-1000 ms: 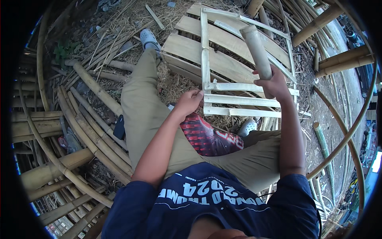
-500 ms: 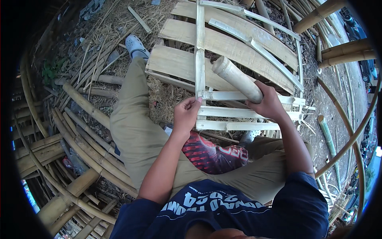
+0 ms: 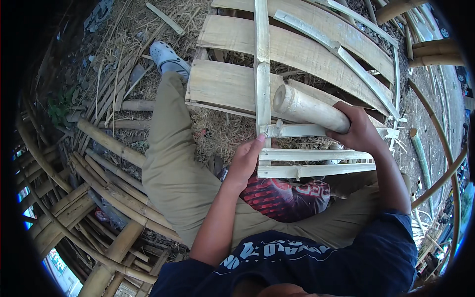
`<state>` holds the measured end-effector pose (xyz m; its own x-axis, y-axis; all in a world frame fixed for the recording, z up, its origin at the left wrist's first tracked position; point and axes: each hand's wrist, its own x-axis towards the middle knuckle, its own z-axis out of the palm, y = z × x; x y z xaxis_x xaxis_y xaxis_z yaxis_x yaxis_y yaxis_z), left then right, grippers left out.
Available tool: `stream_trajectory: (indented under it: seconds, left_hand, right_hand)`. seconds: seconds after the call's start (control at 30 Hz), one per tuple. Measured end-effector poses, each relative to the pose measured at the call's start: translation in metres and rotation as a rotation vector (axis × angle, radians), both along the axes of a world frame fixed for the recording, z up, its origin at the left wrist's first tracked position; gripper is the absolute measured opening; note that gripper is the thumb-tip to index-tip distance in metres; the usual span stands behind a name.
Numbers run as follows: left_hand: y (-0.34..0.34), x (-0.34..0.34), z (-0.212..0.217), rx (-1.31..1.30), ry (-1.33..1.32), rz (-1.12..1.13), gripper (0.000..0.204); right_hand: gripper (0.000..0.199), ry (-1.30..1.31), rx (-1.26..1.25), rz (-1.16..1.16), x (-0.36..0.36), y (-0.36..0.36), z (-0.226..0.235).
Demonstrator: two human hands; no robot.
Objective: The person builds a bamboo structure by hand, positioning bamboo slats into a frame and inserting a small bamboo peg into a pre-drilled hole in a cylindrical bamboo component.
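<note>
My right hand (image 3: 358, 129) grips a short, thick bamboo tube (image 3: 311, 109) near one end, fingers wrapped round it. The tube's free end points left, over a frame of split bamboo strips. My left hand (image 3: 245, 161) is closed, thumb tip against the spot where a long upright strip (image 3: 262, 74) meets a crosswise strip (image 3: 297, 130). Whatever its fingertips pinch is too small or hidden to make out. Two more crosswise strips, one of them the nearest strip (image 3: 316, 171), lie closer to me. Wide pale boards (image 3: 222, 84) extend beneath the frame.
Bamboo poles (image 3: 118, 195) lie stacked at the left. Dry straw and scraps (image 3: 133, 44) cover the ground at the far left. A red and black patterned cloth (image 3: 282, 198) lies between my legs. Curved poles (image 3: 435, 128) and a green bamboo piece (image 3: 420, 153) are at the right.
The bamboo tube has swung lower and lies flatter, its free end nearer the strip crossing. My left hand stays at that crossing. The whole view has shifted slightly.
</note>
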<state>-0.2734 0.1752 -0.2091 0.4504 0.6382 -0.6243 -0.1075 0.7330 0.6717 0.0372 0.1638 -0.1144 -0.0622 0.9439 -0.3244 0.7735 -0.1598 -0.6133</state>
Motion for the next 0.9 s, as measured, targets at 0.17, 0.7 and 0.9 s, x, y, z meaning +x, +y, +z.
stream_trajectory:
  seconds: [0.17, 0.7, 0.9]
  left_hand:
    - [-0.002, 0.004, 0.008, -0.099, -0.076, -0.113, 0.062]
    - [-0.016, 0.030, -0.022, 0.591, 0.640, 0.313, 0.045]
    - [0.004, 0.015, -0.023, 0.668, 0.474, 0.234, 0.038]
  right_hand:
    - [0.047, -0.032, 0.039, 0.004, 0.001, -0.001, 0.000]
    - [0.058, -0.300, 0.195, -0.016, -0.001, -0.021, -0.010]
    - [0.052, -0.343, 0.315, -0.004, 0.000, -0.026, -0.012]
